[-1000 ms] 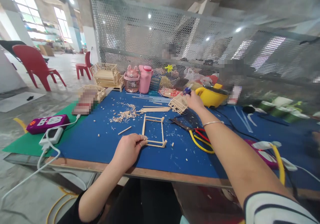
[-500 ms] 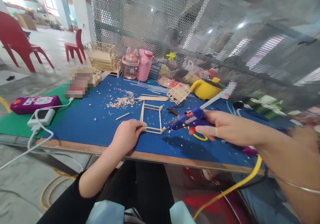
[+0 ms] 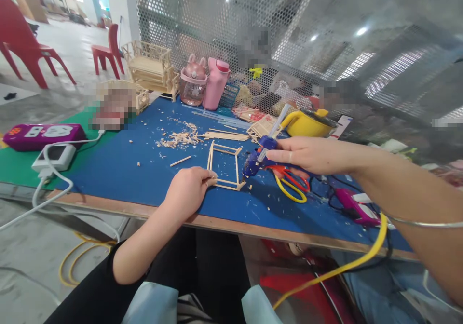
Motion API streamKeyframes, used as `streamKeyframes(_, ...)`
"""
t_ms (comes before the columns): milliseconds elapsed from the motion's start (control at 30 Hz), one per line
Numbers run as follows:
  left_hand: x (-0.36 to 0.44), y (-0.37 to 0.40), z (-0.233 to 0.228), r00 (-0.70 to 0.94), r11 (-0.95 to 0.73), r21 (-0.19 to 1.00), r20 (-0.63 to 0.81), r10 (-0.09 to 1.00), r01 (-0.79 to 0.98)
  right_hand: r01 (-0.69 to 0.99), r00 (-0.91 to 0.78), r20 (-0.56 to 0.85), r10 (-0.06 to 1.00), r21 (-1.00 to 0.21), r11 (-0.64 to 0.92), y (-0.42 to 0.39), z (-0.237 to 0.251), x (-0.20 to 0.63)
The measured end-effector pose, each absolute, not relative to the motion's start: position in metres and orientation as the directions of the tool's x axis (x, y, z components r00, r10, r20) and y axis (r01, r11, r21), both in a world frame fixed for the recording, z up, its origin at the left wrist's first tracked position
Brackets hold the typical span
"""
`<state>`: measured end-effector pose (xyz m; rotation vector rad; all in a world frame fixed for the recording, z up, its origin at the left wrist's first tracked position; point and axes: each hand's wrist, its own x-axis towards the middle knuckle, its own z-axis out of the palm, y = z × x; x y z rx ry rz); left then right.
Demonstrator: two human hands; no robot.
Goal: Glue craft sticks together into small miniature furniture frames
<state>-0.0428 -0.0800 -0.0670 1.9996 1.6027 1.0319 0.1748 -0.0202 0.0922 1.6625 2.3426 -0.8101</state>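
Observation:
A small frame of thin wooden sticks point(image 3: 238, 169) lies on the blue mat, roughly square with short posts at its corners. My left hand point(image 3: 190, 189) pinches its near left corner between thumb and fingers. In my right hand point(image 3: 296, 155) is a blue glue gun point(image 3: 253, 162), tilted nose-down with a clear glue stick poking out of its back. The nozzle is at the frame's near right corner; whether it touches the wood I cannot tell. Scissors with yellow and red handles point(image 3: 294, 189) lie beneath and beside my right hand.
Wood scraps point(image 3: 181, 138) and loose sticks point(image 3: 224, 135) lie beyond the frame. Behind stand pink bottles point(image 3: 216, 84), a yellow pot point(image 3: 307, 125) and finished wooden racks point(image 3: 150, 71). A purple power strip point(image 3: 356, 206) sits right; a yellow cable point(image 3: 343, 266) crosses the table edge.
The glue gun has tipped steeper, its back end rising, with its nozzle still by the frame's near right corner. My left hand keeps its pinch. The camera view has shifted slightly.

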Motion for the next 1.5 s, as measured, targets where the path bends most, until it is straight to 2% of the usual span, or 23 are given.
streamKeyframes(200, -0.043, -0.080, -0.067, 0.075, -0.277, 0.675, 0.312, 0.947, 0.684, 0.852, -0.503, -0.402, 0.766, -0.380, 0.360, -0.009, 0.088, 0.177)
streamKeyframes(433, -0.042, -0.079, -0.067, 0.075, -0.276, 0.687, 0.308, 0.948, 0.672, 0.928, -0.351, -0.467, 0.812, -0.292, 0.233, -0.008, 0.087, 0.177)
streamKeyframes(667, -0.044, -0.079, -0.072, 0.079, -0.307, 0.691, 0.341, 0.937, 0.655, 0.907, -0.396, -0.461, 0.794, -0.331, 0.260, -0.014, 0.086, 0.174)
streamKeyframes(900, -0.043, -0.078, -0.071, 0.063, -0.280, 0.708, 0.317, 0.946, 0.649, 0.919, -0.332, -0.488, 0.807, -0.359, 0.161, -0.012, 0.086, 0.183)
streamKeyframes(1000, -0.043, -0.079, -0.070, 0.055, -0.265, 0.717, 0.303, 0.951, 0.645, 0.885, -0.373, -0.448, 0.813, -0.435, 0.166, -0.011, 0.084, 0.189)
streamKeyframes(1133, -0.043, -0.080, -0.067, 0.051, -0.240, 0.731, 0.271, 0.961, 0.638, 0.778, -0.443, -0.373, 0.815, -0.612, 0.143, -0.014, 0.079, 0.199)
streamKeyframes(1300, -0.042, -0.082, -0.063, 0.054, -0.224, 0.753, 0.244, 0.968, 0.619, 0.591, -0.602, -0.331, 0.727, -0.797, 0.126, -0.018, 0.061, 0.206)
streamKeyframes(1500, -0.042, -0.082, -0.061, 0.040, -0.205, 0.773, 0.227, 0.973, 0.600, 0.393, -0.716, -0.166, 0.678, -0.898, 0.196, -0.012, 0.032, 0.211)
